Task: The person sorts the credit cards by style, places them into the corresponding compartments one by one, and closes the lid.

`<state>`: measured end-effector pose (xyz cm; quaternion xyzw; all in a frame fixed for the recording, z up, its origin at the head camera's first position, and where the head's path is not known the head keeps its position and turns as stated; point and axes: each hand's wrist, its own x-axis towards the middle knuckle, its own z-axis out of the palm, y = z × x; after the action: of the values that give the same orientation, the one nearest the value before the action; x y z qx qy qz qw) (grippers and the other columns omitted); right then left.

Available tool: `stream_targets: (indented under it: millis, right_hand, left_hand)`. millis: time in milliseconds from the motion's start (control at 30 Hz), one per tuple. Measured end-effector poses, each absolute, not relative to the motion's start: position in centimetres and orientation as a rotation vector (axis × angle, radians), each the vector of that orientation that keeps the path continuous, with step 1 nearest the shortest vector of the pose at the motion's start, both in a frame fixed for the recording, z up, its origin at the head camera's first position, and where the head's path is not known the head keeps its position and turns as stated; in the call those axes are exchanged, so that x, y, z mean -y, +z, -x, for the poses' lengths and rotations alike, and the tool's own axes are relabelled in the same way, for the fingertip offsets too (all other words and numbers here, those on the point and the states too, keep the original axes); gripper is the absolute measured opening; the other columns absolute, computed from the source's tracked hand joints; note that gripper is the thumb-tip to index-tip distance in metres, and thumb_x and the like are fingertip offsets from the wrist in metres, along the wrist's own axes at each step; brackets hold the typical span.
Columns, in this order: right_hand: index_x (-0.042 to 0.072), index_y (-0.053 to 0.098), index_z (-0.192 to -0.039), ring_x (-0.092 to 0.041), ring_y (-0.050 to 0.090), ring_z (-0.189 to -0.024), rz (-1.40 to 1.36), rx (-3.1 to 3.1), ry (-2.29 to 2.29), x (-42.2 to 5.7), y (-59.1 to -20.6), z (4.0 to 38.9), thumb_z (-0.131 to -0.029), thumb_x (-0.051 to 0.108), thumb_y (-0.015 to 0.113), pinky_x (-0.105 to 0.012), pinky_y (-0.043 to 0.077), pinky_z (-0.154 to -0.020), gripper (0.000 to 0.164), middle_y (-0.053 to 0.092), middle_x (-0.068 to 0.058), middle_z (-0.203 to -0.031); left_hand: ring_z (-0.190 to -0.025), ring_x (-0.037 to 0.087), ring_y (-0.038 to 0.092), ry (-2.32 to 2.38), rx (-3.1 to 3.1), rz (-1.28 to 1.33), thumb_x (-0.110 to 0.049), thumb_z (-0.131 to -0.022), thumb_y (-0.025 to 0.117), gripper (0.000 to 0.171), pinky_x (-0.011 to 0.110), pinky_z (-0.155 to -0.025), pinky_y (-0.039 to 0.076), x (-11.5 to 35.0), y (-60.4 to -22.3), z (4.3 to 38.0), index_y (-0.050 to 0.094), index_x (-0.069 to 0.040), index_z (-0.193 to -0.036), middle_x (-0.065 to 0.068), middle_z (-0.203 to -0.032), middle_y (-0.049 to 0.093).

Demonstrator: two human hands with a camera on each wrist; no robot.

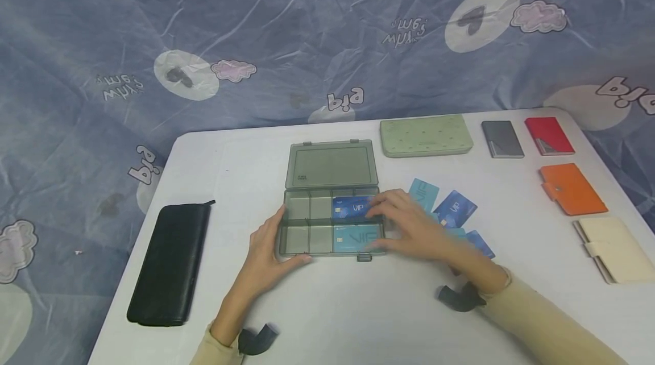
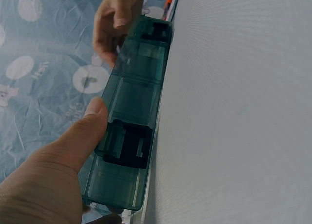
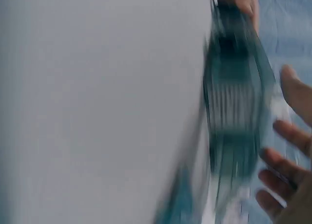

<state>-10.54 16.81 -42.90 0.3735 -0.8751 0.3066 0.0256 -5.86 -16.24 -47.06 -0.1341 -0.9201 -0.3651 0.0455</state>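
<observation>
A translucent grey-green divided box (image 1: pixel 295 240) lies with its lid (image 1: pixel 331 165) thrown back. My left hand (image 1: pixel 263 260) holds its left end, thumb at the front rim and fingers along the side; in the left wrist view the thumb presses on the box's front edge (image 2: pixel 134 102). A dark blue VIP card (image 1: pixel 350 207) sits in the back right section, a light blue VIP card (image 1: pixel 353 238) in the front right one. Over the box's right end hovers my right hand (image 1: pixel 414 234); its fingers are spread and hold nothing in the blurred right wrist view.
Loose VIP cards (image 1: pixel 457 208) overlap right of the box, partly behind the right forearm. A black zip wallet (image 1: pixel 169 265) lies left. Toward the back right are a green case (image 1: pixel 426 136), grey (image 1: pixel 503 139) and red (image 1: pixel 550 136) card holders, then orange (image 1: pixel 574 189) and cream (image 1: pixel 616 250) ones.
</observation>
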Motion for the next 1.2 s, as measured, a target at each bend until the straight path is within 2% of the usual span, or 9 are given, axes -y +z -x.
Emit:
stream_targets:
  millis: [233,400,533,633,800,867,967,1067,1200]
  right_hand:
    - [0.021,0.059,-0.121,-0.020,0.042,-0.120,-1.121,2.806,0.804,-24.6,-43.7,12.5,-0.076,0.018,0.076,-0.048,0.031,-0.097,0.048,0.052,-0.002,-0.126]
    - [0.024,0.057,-0.126,-0.026,0.038,-0.127,-1.027,2.893,0.706,-27.5,-44.2,13.7,-0.077,0.007,0.073,-0.052,0.029,-0.098,0.054,0.047,-0.006,-0.136]
    - [0.027,0.055,-0.129,-0.031,0.033,-0.131,-1.132,2.934,0.683,-27.9,-44.2,14.0,-0.078,0.009,0.073,-0.055,0.029,-0.097,0.057,0.039,-0.009,-0.144]
    - [0.030,0.056,-0.128,-0.033,0.029,-0.135,-1.268,2.936,0.655,-28.0,-44.1,13.8,-0.077,0.015,0.074,-0.050,0.025,-0.106,0.057,0.035,-0.010,-0.147]
    - [0.030,0.059,-0.125,-0.039,0.027,-0.135,-1.330,2.891,0.629,-27.7,-43.9,13.3,-0.075,0.027,0.076,-0.051,0.020,-0.108,0.053,0.036,-0.012,-0.147]
    - [0.028,0.061,-0.123,-0.038,0.029,-0.134,-1.257,2.896,0.568,-27.5,-43.8,13.2,-0.073,0.032,0.078,-0.056,0.025,-0.102,0.053,0.039,-0.012,-0.145]
    - [0.023,0.063,-0.118,-0.035,0.034,-0.131,-1.143,2.892,0.461,-27.0,-43.6,13.2,-0.069,0.037,0.079,-0.055,0.031,-0.097,0.053,0.044,-0.011,-0.141]
    - [0.020,0.060,-0.122,-0.033,0.036,-0.130,-1.178,2.862,0.435,-26.8,-43.7,13.1,-0.069,0.036,0.080,-0.053,0.035,-0.097,0.059,0.042,-0.011,-0.141]
    - [0.025,0.052,-0.133,-0.034,0.033,-0.132,-1.301,2.875,0.483,-26.7,-43.9,12.9,-0.071,0.036,0.078,-0.056,0.033,-0.098,0.068,0.037,-0.010,-0.145]
  left_hand:
    - [-0.133,0.025,0.033,-1.102,2.805,0.417,-0.056,-0.065,0.077,0.108,0.052,-0.103,0.022,16.3,-47.1,5.9,0.019,-0.020,-0.149,0.001,-0.149,0.033]
    - [-0.133,0.026,0.033,-1.102,2.813,0.404,-0.057,-0.066,0.076,0.108,0.051,-0.104,0.020,16.4,-47.3,5.7,0.019,-0.020,-0.149,0.002,-0.148,0.033]
    - [-0.134,0.027,0.032,-1.093,2.838,0.378,-0.061,-0.067,0.073,0.107,0.051,-0.105,0.019,16.5,-47.5,5.6,0.017,-0.022,-0.149,0.002,-0.149,0.033]
    - [-0.133,0.026,0.032,-1.098,2.841,0.374,-0.062,-0.066,0.073,0.107,0.051,-0.105,0.019,16.4,-47.5,5.6,0.016,-0.023,-0.149,0.001,-0.149,0.032]
    - [-0.133,0.025,0.032,-1.113,2.831,0.391,-0.061,-0.067,0.073,0.107,0.051,-0.105,0.019,16.4,-47.2,5.8,0.017,-0.021,-0.149,0.002,-0.149,0.032]
    - [-0.133,0.025,0.032,-1.118,2.828,0.394,-0.060,-0.067,0.074,0.108,0.051,-0.105,0.019,16.3,-47.1,5.8,0.017,-0.021,-0.149,0.002,-0.149,0.032]
    - [-0.132,0.025,0.032,-1.125,2.822,0.393,-0.059,-0.066,0.075,0.108,0.050,-0.104,0.019,16.3,-47.0,5.9,0.018,-0.021,-0.149,0.001,-0.149,0.033]
    - [-0.132,0.025,0.032,-1.127,2.822,0.391,-0.058,-0.065,0.076,0.108,0.050,-0.104,0.019,16.3,-47.0,5.9,0.018,-0.021,-0.149,0.001,-0.149,0.033]
    - [-0.133,0.026,0.032,-1.125,2.842,0.387,-0.061,-0.066,0.073,0.108,0.052,-0.105,0.018,16.2,-47.1,5.9,0.016,-0.023,-0.150,0.001,-0.149,0.032]
